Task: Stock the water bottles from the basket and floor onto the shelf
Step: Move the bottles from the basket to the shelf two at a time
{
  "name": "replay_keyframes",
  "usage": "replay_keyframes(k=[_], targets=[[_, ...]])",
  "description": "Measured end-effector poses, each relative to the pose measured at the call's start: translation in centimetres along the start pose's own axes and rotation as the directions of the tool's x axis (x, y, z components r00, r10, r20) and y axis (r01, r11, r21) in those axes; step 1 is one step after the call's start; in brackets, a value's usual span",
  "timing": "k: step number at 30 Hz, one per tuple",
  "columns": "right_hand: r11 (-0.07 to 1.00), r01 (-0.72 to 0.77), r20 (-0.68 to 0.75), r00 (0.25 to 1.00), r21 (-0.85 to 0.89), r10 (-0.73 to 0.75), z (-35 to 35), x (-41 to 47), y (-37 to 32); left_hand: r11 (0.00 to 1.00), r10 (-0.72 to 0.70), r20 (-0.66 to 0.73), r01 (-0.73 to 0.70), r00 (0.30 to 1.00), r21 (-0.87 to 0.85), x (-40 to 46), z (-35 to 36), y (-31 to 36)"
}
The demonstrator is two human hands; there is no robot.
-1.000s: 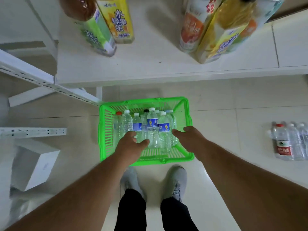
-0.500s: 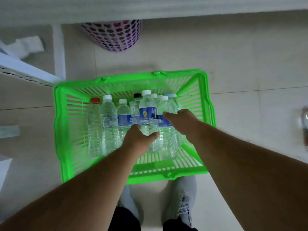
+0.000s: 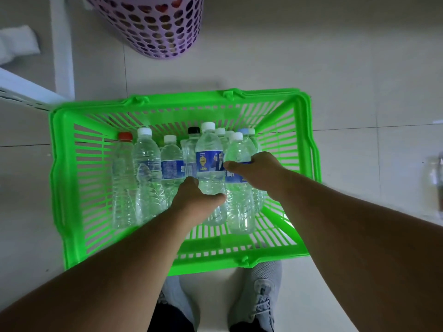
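Note:
A bright green basket (image 3: 62, 178) stands on the tiled floor and holds several clear water bottles lying side by side, caps pointing away from me. My left hand (image 3: 195, 200) is closed around the lower body of a blue-labelled bottle (image 3: 209, 161) in the middle. My right hand (image 3: 254, 171) grips the neighbouring white-capped bottle (image 3: 238, 204) across its label. A red-capped bottle (image 3: 123, 178) lies at the far left of the row. At the right edge, more bottles on the floor (image 3: 434, 180) are barely visible.
A purple perforated bin (image 3: 153, 25) stands on the floor beyond the basket. A white shelf upright (image 3: 62, 46) and a white rail (image 3: 21, 89) are at the upper left. My grey shoes (image 3: 259, 291) stand just behind the basket.
The view has dropped closer to the basket; the shelf with drinks has left the frame. Both hands have closed onto bottles in the middle of the basket.

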State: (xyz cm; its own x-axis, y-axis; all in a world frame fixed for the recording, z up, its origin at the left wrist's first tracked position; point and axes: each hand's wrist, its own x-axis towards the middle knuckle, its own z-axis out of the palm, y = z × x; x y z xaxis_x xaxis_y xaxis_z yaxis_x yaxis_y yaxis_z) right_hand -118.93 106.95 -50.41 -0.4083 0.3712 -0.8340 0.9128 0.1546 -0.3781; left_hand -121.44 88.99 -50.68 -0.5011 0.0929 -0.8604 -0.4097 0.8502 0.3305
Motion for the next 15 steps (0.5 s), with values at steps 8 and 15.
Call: replay_keyframes(k=[8,15], targets=[[0.99,0.14,-0.027,0.99,-0.02,-0.141,0.1,-2.7,0.6,0.991,0.02,0.135,-0.002,0.991,-0.136,-3.4,-2.8,-1.8],[0.95,0.28,-0.079,0.959,0.14,-0.271,-3.8,-11.0,-4.3,0.953,0.07,-0.003,-0.068,0.998,-0.296,-12.5,-8.1,-0.5]])
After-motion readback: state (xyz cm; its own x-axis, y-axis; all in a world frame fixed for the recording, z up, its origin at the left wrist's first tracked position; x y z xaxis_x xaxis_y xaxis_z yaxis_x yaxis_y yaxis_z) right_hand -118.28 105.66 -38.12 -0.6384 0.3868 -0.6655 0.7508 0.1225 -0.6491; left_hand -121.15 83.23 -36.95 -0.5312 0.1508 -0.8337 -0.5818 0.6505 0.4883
